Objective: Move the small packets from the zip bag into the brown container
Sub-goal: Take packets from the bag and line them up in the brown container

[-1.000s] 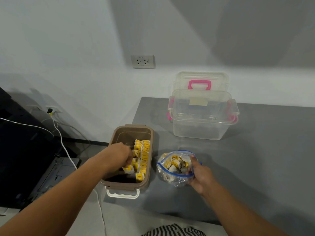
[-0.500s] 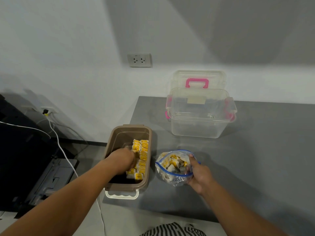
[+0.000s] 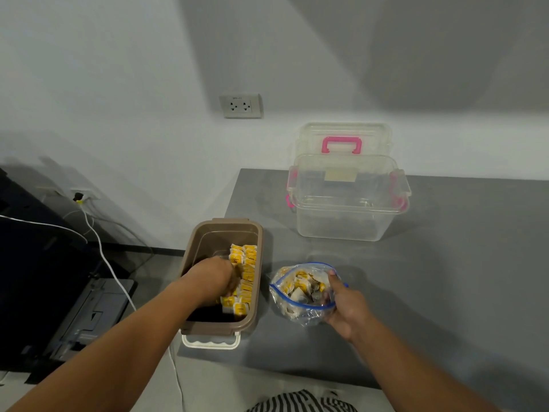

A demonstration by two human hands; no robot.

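Observation:
The brown container (image 3: 190, 263) stands at the grey table's left edge, with rows of small yellow-and-white packets (image 3: 248, 264) along its right side. My left hand (image 3: 212, 278) reaches down inside it, fingers curled round a packet at the near part of the row; the fingertips are blurred. To the right lies the clear zip bag (image 3: 285, 295) with a blue seal, its mouth open and several packets inside. My right hand (image 3: 341, 304) grips the bag's near right rim, thumb on the inside.
A clear storage box (image 3: 344, 221) with pink latches stands at the back of the grey table (image 3: 445, 278), its lid (image 3: 344, 138) with a pink handle leaning on the wall behind. A white cable (image 3: 118, 283) and dark equipment (image 3: 44, 278) lie left of the table.
My left hand has sunk from above the container's near end down among the packet rows. My right hand keeps its hold on the bag. The camera has shifted slightly.

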